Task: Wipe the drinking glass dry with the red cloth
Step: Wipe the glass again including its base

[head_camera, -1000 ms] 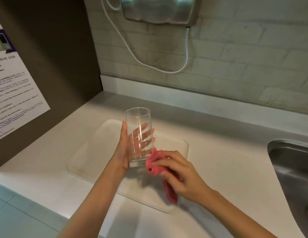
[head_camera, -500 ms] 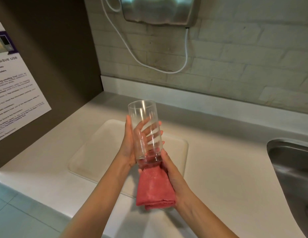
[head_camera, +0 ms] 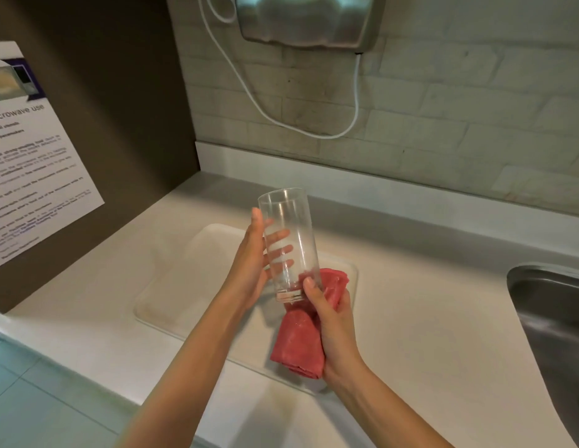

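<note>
A tall clear drinking glass [head_camera: 291, 221] is held in the air above the counter, mouth up and tilted slightly left. My left hand [head_camera: 249, 266] grips its left side, fingers showing through the glass. The red cloth [head_camera: 301, 344] hangs folded below the base and wraps up behind the glass's lower right side. My right hand [head_camera: 330, 315] holds the cloth there, with its thumb pressed on the glass near the base.
A white tray [head_camera: 191, 270] lies on the pale counter [head_camera: 427, 318] under my hands. A steel sink [head_camera: 553, 312] is at the right edge. A hand dryer [head_camera: 307, 21] hangs on the brick wall behind, and a notice sheet [head_camera: 33, 176] is on the left wall.
The glass has risen off the tray and tilted. My right hand has moved the cloth from beside the base to under it, then up around the lower right side.
</note>
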Demonstrator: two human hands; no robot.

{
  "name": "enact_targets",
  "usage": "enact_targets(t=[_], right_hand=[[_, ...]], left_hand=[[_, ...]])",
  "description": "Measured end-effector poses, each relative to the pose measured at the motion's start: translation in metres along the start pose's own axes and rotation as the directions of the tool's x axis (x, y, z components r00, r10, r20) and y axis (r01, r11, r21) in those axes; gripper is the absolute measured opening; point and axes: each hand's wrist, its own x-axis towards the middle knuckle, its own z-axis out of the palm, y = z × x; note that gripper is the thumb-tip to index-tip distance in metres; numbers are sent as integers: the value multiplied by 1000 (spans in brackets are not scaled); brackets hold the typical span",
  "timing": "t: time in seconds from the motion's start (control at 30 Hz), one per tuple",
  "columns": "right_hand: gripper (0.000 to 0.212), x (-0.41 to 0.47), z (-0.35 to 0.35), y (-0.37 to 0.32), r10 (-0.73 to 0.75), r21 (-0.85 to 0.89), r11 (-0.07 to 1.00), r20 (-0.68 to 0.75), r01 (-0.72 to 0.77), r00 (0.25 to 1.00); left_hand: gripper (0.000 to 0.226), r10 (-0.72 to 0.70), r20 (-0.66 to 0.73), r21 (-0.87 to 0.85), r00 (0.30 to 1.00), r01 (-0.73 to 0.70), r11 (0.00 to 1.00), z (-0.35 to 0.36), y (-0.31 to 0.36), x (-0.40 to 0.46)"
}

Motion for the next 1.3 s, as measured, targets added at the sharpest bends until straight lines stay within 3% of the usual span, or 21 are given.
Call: enact_targets(t=[0.17, 0.27, 0.4, 0.53, 0.67, 0.77, 0.93, 1.03, 1.1, 1.17, 1.23, 1.3], right_hand=[[40, 0, -1, -5, -83, -293, 951, 58, 96, 995], [36, 1, -2, -14, -152, -427, 880, 158, 207, 976], [22, 0, -4, -29, -369, -553, 635, 396, 539, 841], [22, 1, -4, -37, -464, -576, 442, 509, 687, 725], [23, 6, 1, -37, -524, -638, 301, 510, 709, 682], [21, 16, 11, -41, -569, -687, 253, 464, 681, 679], [24, 48, 44, -67, -622, -729, 187, 432, 659, 654], [25, 57, 58, -79, -541, -702, -45, 615, 711, 573], [28, 54, 57, -77, -394, -577, -266, 796, 773, 459], [27, 46, 44, -67, -232, -412, -413, 910, 812, 344], [28, 36, 23, -54, -124, -310, -460, 950, 832, 285], [32, 29, 5, -47, -117, -297, -439, 955, 848, 274]], left_hand=[[76, -44, -16, -130, 999, 42, 991, 3, -7, 9], [79, -69, -21, -255, 997, 62, 965, -6, -8, 13], [81, -105, 22, -394, 994, 106, 913, -14, -11, 16], [78, -118, 67, -459, 991, 136, 878, -11, -12, 17], [82, -123, 139, -464, 983, 174, 869, -8, -15, 16], [85, -135, 204, -380, 969, 206, 902, -4, -16, 17], [67, -143, 296, -318, 944, 238, 918, 2, -23, 16], [68, -156, 247, -347, 957, 237, 907, 7, -22, 18], [56, -111, 222, -418, 969, 197, 887, 7, -18, 22], [43, -85, 178, -449, 980, 158, 880, -2, -21, 26], [46, -121, 143, -385, 982, 168, 908, -14, -23, 27], [63, -200, 114, -300, 973, 226, 927, -20, -22, 27]])
